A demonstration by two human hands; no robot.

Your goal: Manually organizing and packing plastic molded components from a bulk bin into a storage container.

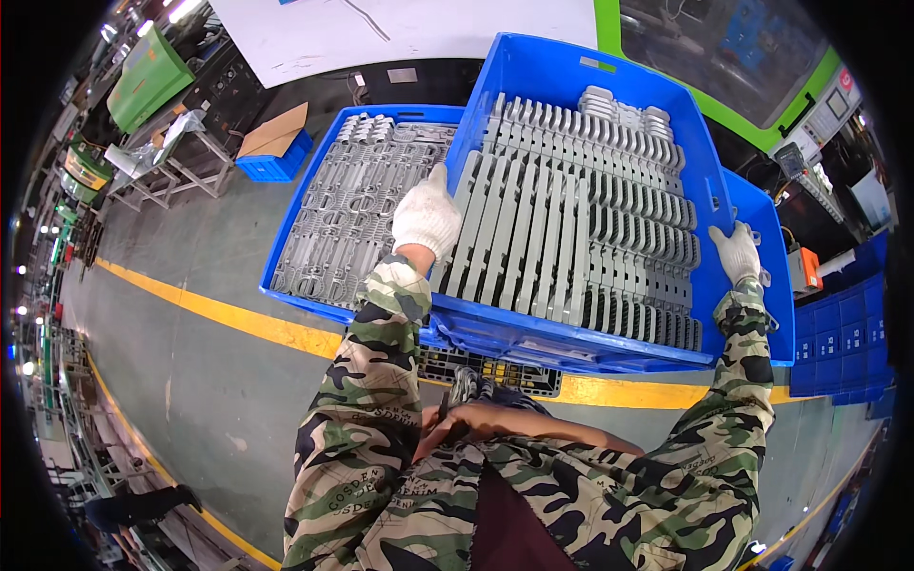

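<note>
A large blue plastic crate (562, 344) stands in front of me, tilted a little in view. Rows of grey slatted parts (514, 233) fill it, long bars at the left and ribbed pieces at the right. My left hand (427, 214), in a white knit glove, is closed over the crate's left wall with the thumb up. On the opposite wall my right hand (738, 252), gloved alike, grips the rim. The fingertips of both hands are partly hidden. Under the crate's left side sits another blue crate (278, 249) holding flat grey parts (352, 205).
A further blue crate (779, 285) shows at the right, beside stacked blue bins (843, 333). Below the crates lies a black pallet (533, 378) on a yellow floor line (238, 322). A green-framed machine (609, 29) stands behind. A small blue box (269, 168) with cardboard is at the left.
</note>
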